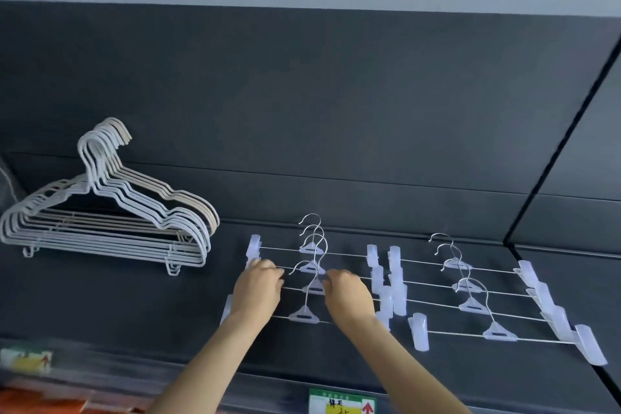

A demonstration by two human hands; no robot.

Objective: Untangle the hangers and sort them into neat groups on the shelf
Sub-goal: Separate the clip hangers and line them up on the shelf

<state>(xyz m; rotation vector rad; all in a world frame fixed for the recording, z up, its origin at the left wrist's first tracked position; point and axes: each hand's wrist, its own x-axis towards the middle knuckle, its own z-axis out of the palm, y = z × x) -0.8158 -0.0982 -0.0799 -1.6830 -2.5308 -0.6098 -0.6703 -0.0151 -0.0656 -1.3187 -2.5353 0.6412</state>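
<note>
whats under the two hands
The left group of clip hangers: both the left hand and right hand rest on its wire bars. The bar sections beneath the palms are covered.

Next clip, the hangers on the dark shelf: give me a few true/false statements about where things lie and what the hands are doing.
1. The white coat hangers lie stacked at the left of the shelf. True.
2. Both hands work on the right-hand group of clip hangers. False: the left hand and right hand are on the middle group.
3. The clip hangers have metal hooks. True.
4. The coat hangers hang from a rail. False: they lie flat on the shelf.
</note>
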